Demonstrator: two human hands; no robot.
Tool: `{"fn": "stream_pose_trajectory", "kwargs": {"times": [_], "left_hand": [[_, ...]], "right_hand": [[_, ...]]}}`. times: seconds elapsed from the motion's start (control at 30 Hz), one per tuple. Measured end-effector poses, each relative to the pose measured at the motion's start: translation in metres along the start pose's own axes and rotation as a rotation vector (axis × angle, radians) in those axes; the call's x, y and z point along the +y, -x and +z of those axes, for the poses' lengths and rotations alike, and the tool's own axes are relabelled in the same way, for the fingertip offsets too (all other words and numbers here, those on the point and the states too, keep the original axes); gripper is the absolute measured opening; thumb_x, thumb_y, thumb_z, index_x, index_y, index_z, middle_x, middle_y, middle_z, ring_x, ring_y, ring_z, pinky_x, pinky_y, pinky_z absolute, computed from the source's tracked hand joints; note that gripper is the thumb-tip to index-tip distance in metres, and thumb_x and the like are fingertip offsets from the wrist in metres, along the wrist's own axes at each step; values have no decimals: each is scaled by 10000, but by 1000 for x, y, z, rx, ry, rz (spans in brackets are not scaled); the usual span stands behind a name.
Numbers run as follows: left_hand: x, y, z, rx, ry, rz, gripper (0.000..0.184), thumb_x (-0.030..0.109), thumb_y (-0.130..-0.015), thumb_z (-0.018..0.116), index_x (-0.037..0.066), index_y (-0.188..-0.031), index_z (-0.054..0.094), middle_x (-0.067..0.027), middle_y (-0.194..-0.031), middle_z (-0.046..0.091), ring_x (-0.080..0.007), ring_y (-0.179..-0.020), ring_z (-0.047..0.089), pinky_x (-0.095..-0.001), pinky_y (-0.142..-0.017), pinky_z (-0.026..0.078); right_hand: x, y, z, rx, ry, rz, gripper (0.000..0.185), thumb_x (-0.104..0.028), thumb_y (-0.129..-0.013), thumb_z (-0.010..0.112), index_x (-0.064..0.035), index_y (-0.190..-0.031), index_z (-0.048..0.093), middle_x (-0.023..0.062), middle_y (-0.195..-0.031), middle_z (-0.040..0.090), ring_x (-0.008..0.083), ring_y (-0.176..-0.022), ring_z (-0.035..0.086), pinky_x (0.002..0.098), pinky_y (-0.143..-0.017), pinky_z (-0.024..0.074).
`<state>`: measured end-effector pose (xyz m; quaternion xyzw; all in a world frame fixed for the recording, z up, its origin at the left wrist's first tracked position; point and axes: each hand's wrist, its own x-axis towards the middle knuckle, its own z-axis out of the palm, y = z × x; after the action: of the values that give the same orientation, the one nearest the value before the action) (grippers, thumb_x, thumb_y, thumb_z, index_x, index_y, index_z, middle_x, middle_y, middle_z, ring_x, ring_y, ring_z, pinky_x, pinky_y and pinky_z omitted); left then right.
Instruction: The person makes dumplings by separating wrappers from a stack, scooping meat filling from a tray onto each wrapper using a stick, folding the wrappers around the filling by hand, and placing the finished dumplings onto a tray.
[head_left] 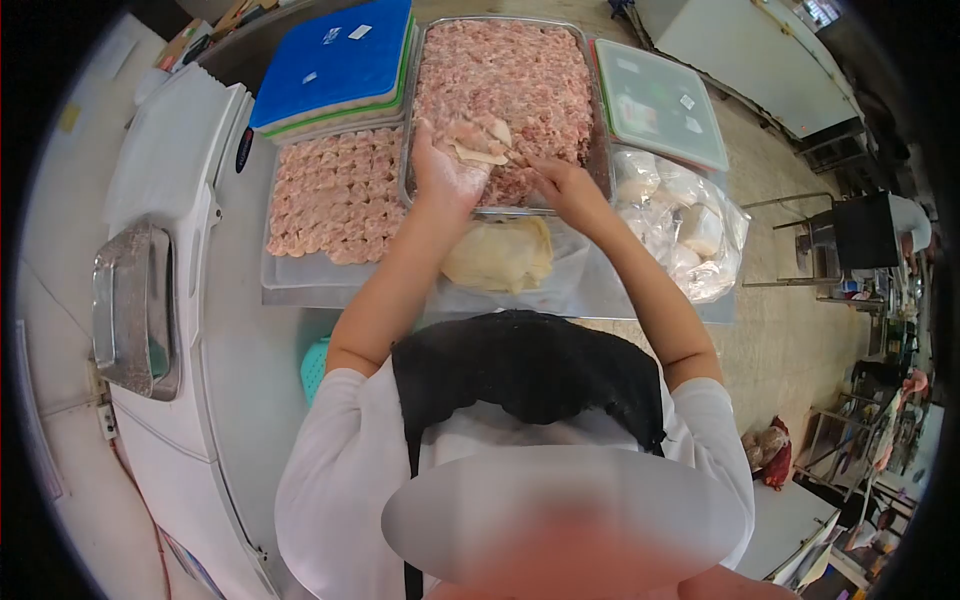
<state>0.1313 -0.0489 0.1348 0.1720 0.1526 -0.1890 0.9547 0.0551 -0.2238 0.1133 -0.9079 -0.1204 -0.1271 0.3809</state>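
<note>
My left hand (450, 180), dusted with what looks like flour, cups a pale dumpling wrapper (478, 153) with minced meat on it. Closed around the handle of a thin utensil (513, 156) is my right hand (562, 182); the utensil's end reaches the wrapper, and its exact kind is unclear. Both hands are over the near part of a metal tray (598, 120) heaped with minced meat (505, 75). A stack of wrappers (500, 255) lies just below the tray, near my body. Rows of filled dumplings (335, 190) cover a tray left of my left hand.
Behind the dumplings stand stacked containers with a blue lid (335, 60). Right of the meat are a container with a translucent lid (665, 105) and plastic bags (685, 230) with pale contents. A white chest freezer (165, 330) holding a metal pan (135, 310) stands left.
</note>
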Motion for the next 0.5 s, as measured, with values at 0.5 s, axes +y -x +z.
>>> {"fn": "stream_pose_trajectory", "kwargs": {"times": [0.5], "left_hand": [[-15,-5,9,-32,-97,198,630,521,-891,528,41,-1291,447,-210,-1355,417,-382,-1247,409,-578,-1058,302]], "right_hand": [[-58,8,-68,-108,467,-157,293,-139,-867,534,-42,-1140,581,156,-878,600,341,-836,635,438,-695,523]]}}
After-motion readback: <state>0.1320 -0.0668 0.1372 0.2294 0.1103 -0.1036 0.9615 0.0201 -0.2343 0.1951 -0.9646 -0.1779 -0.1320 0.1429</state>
